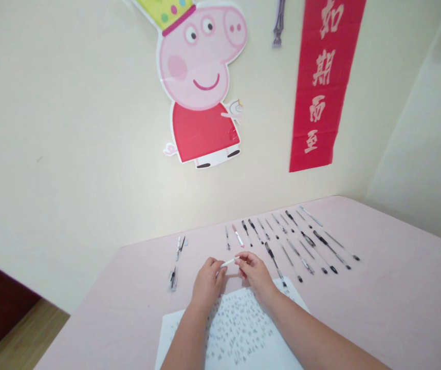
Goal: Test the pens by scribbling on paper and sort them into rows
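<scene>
My left hand (207, 281) and my right hand (254, 270) meet above the far edge of a white sheet of paper (239, 334) covered with handwriting. Both pinch a thin white pen (229, 262), one at each end, and it lies level between the fingertips. Fingers of both hands are curled closed. Just beyond the hands, several pens (301, 241) lie in rows on the pink table (378, 298).
Two more pens lie to the left, one pen (172, 279) near my left hand and another pen (180, 246) farther back. The table stands against a cream wall with a cartoon pig sticker (201, 87) and a red banner (323, 82). Wooden floor (20, 344) shows at the left.
</scene>
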Demonstrator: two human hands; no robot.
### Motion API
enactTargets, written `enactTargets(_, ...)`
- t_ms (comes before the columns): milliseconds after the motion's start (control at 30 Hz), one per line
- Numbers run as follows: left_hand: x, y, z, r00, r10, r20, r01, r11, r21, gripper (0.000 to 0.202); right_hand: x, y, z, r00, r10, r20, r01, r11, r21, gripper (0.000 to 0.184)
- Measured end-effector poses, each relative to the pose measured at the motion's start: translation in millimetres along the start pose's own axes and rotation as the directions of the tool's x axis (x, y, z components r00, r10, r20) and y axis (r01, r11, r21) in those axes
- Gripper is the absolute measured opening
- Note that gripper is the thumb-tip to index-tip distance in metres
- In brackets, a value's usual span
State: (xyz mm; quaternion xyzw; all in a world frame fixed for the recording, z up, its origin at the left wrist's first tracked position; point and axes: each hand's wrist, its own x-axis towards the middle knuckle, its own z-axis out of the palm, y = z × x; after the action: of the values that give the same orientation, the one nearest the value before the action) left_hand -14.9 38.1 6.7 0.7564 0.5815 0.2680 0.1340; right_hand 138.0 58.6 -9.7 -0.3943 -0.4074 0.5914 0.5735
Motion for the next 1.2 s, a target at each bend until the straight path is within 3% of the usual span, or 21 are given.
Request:
enactTargets(800, -0.1, 1.2, 0.0, 0.999, 0.008, -0.032, -0.006, 0.999, 0.036, 0.025, 0.2, 4.7, -2.3, 0.999, 0.033, 0.014, -0.033, 0.998, -0.044, 0.03)
enactTargets(1067, 0.6, 3.9, -0.3, 1.0, 0.007, -0.028, -0.007, 1.0, 0.005, 0.026, -5.2, -7.1, 2.5, 0.999, 0.048, 0.021, -0.048, 0.999, 0.003, 0.045)
enactTargets(1200, -0.2, 4.4, -0.1, 1.0, 0.008, -0.02, -0.008, 1.0, 0.004, 0.026, -6.0, -8.3, 2.6, 0.999, 0.042, 0.031, -0.042, 0.999, -0.012, 0.039)
